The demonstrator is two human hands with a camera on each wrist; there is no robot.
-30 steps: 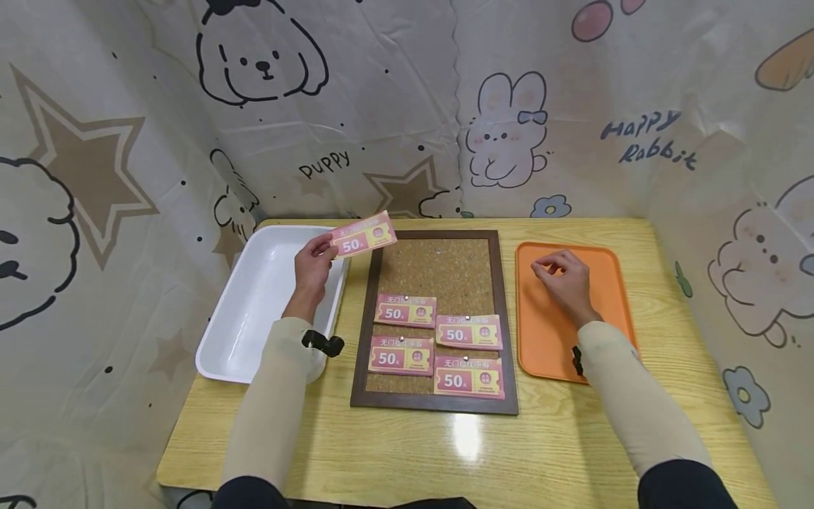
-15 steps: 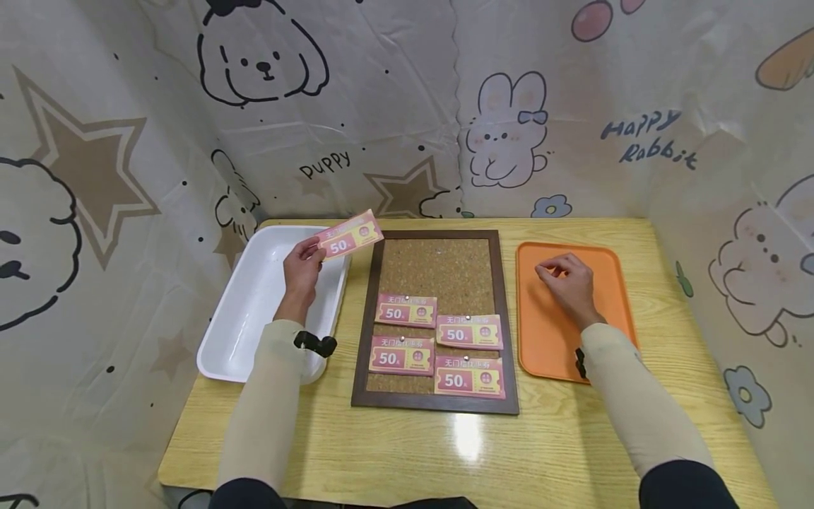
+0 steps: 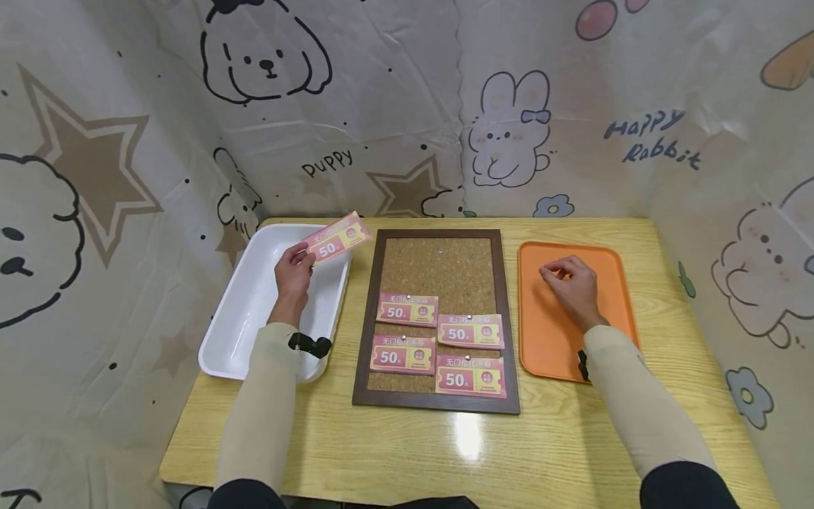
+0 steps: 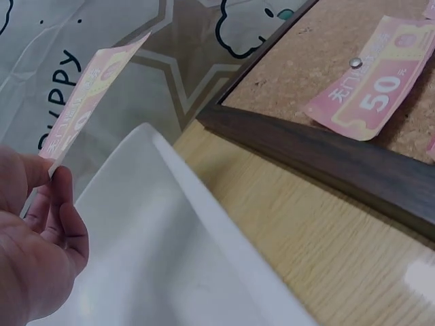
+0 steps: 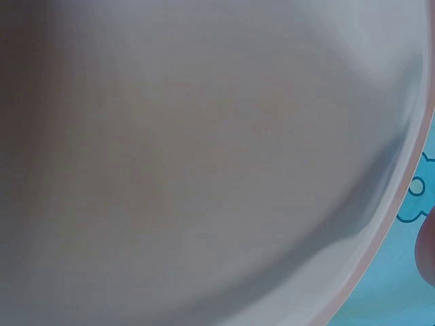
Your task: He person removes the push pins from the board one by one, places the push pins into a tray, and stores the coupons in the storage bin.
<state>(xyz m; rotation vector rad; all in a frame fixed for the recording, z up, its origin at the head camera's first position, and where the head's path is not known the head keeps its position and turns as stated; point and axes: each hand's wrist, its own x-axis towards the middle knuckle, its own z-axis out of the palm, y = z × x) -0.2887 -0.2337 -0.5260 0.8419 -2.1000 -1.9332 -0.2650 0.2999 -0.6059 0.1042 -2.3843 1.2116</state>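
Observation:
A pink and yellow paper coupon (image 3: pixel 335 238) printed "50" is pinched at its left end by my left hand (image 3: pixel 294 277), tilted above the white basin (image 3: pixel 237 325). In the left wrist view, thumb and fingers grip the coupon (image 4: pixel 92 95) at its lower edge. My right hand (image 3: pixel 575 286) is over the orange tray (image 3: pixel 540 346), thumb and forefinger brought together; whether something small is between them cannot be made out. The right wrist view is mostly blurred, with one fingertip (image 5: pixel 427 248) at its right edge.
Between basin and tray lies a dark-framed cork board (image 3: pixel 439 272). Several similar coupons are fixed on its lower half, each with a small silver pin. A tiny bright spot sits near its top. Printed curtains (image 3: pixel 407 106) surround the wooden table (image 3: pixel 407 452).
My left hand has carried the coupon leftward, away from the cork board and farther over the basin. The right hand has shifted slightly right and down over the tray. The board's coupons stay put.

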